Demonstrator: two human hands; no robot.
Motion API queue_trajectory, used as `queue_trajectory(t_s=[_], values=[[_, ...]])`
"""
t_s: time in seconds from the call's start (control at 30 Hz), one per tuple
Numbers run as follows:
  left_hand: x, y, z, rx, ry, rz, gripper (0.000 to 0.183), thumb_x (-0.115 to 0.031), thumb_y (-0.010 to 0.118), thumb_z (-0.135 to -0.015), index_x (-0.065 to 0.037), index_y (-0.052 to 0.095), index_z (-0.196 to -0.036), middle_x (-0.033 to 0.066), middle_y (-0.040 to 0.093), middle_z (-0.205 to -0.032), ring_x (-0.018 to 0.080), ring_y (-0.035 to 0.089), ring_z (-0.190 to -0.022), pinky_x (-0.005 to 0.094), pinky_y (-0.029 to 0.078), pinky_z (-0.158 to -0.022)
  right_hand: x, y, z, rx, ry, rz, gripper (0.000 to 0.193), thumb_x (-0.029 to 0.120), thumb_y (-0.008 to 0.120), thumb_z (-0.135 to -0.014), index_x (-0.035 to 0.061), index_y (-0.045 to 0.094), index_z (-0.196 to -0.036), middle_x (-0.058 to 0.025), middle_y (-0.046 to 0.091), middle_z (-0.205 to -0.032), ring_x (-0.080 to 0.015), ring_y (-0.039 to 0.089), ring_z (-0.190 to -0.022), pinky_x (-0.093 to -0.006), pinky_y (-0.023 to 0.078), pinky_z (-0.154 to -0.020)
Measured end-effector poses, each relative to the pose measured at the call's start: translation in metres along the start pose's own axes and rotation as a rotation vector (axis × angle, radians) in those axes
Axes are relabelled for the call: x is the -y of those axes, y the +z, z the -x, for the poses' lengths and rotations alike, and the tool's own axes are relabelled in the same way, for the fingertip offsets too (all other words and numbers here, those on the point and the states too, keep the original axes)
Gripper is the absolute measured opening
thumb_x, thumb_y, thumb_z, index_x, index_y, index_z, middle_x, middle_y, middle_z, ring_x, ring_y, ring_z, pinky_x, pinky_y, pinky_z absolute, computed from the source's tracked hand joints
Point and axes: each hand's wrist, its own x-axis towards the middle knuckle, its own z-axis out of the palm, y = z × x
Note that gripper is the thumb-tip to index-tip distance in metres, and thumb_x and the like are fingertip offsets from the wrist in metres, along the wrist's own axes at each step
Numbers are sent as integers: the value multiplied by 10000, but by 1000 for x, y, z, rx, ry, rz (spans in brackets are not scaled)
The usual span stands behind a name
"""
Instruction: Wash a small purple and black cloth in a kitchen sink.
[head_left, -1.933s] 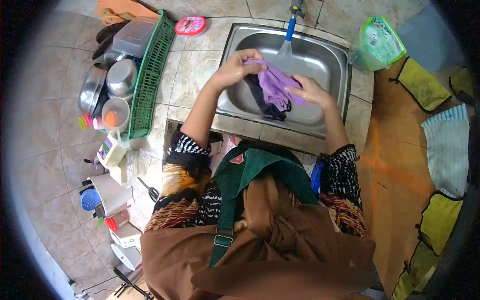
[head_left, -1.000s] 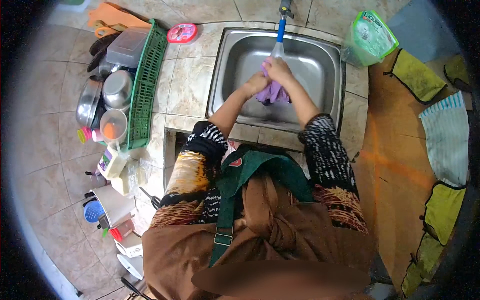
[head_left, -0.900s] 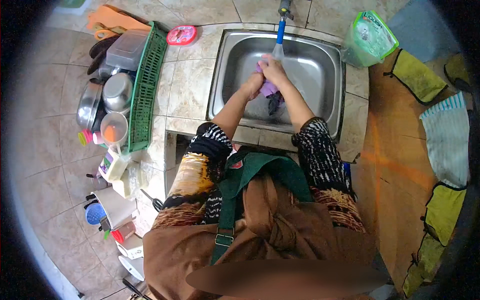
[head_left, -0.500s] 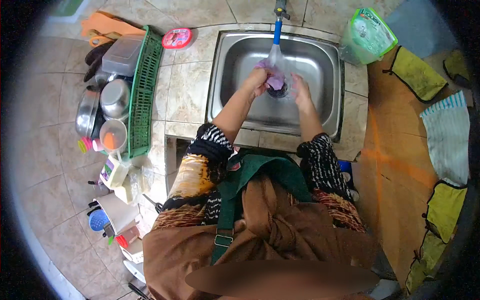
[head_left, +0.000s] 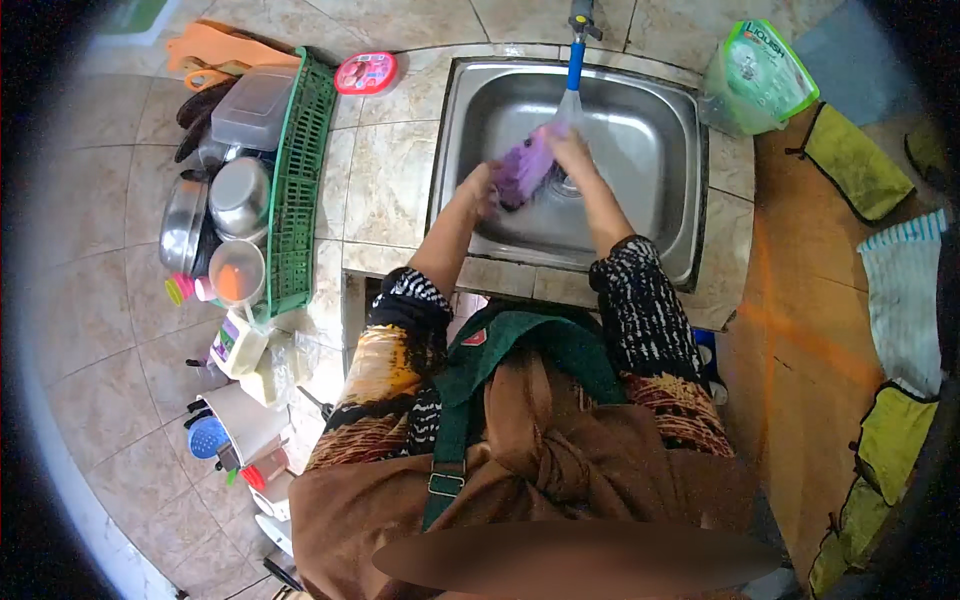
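A purple cloth (head_left: 524, 172), wet and shaggy-looking, hangs over the steel sink (head_left: 640, 235) under the tap. My right hand (head_left: 572, 152) is closed on its upper end, close to the stream from the blue-tubed tap (head_left: 576, 65). Beside the cloth's lower left side is my left hand (head_left: 482, 188), its fingers apart and somewhat blurred; whether they touch the cloth I cannot tell. Part of the drain (head_left: 566, 186) shows behind the cloth and my right wrist.
Left of the sink stands a green basket rack (head_left: 292, 190) with metal bowls (head_left: 240, 197) and plastic containers. A red-lidded tub (head_left: 365, 73) sits on the tiled counter. At the right are a clear and green pouch (head_left: 762, 80) and hanging yellow-green cloths (head_left: 858, 162).
The purple cloth has passed from my left hand to my right and now hangs more spread out. My left hand has moved left and down; my right hand has moved up to the water.
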Motion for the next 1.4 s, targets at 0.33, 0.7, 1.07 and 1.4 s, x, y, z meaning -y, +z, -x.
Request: queue_trajectory(t_s=[0.33,0.7,1.07,1.4], values=[[44,30,-57,425,84,439,443,-373,294,-921,-34,455,-1158,203,536,-1090,353,555,-944,456,471,-825,29,34,115,117,-322,587,398,324,569,-812,16,536,-1063,-201,608,-887,-346,582,-847,-404,451,-739],[8,96,17,414,-64,62,277,-227,666,-762,-84,545,-966,25,578,-760,145,578,-635,267,487,-507,-30,-36,49,125,288,-551,449,379,532,-844,57,517,-1156,-95,576,-1048,-198,557,-967,-353,453,-843],[47,95,26,777,-293,1130,129,-147,571,-847,-57,479,-839,3,491,-714,76,498,-587,171,418,-453,-28,-17,65,147,524,-596,482,383,558,-791,100,519,-1180,-43,541,-1014,-164,501,-964,-305,451,-818],[43,76,27,351,-293,-89,203,-276,480,-849,-145,444,-698,-73,301,-519,45,267,-404,200,177,-356,-50,20,43,253,406,-82,307,392,583,-767,88,562,-724,-20,519,-657,-138,472,-581,-281,391,-538]])
